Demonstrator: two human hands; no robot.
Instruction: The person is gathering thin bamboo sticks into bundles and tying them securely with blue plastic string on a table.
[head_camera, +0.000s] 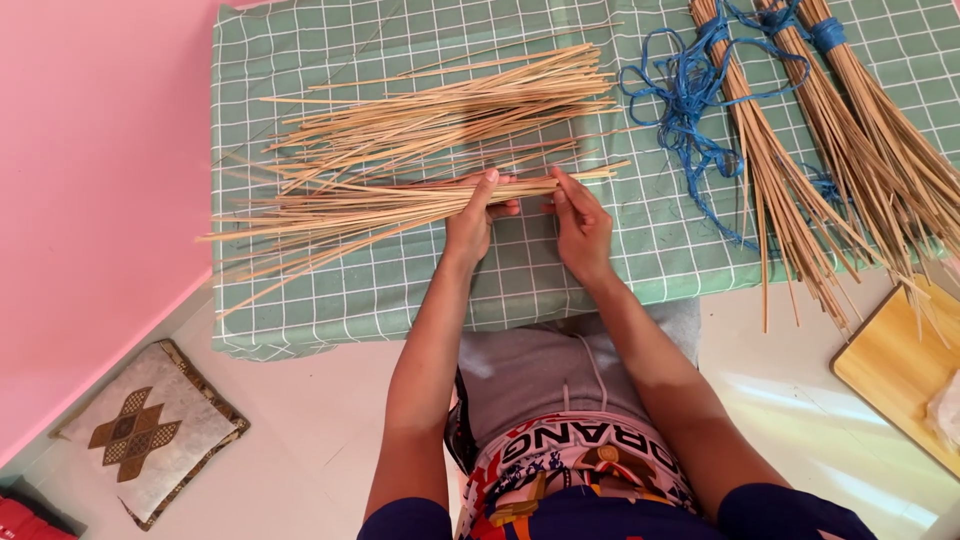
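Centrally, a bundle of thin sticks (380, 205) lies across the green checked surface (640, 260), the left hand (470, 220) closed around it while the right hand (580, 225) pinches its end. Behind lies a loose stick pile (450, 110); to the right, blue cord (685, 110) and tied stick bundles (840, 150).

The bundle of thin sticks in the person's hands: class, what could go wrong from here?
1. The left hand grips the bundle near one end; its fanned far ends may slip loose.
2. It lies against the loose pile; the sticks could mix.
3. The blue cord beside them might snag stray sticks.
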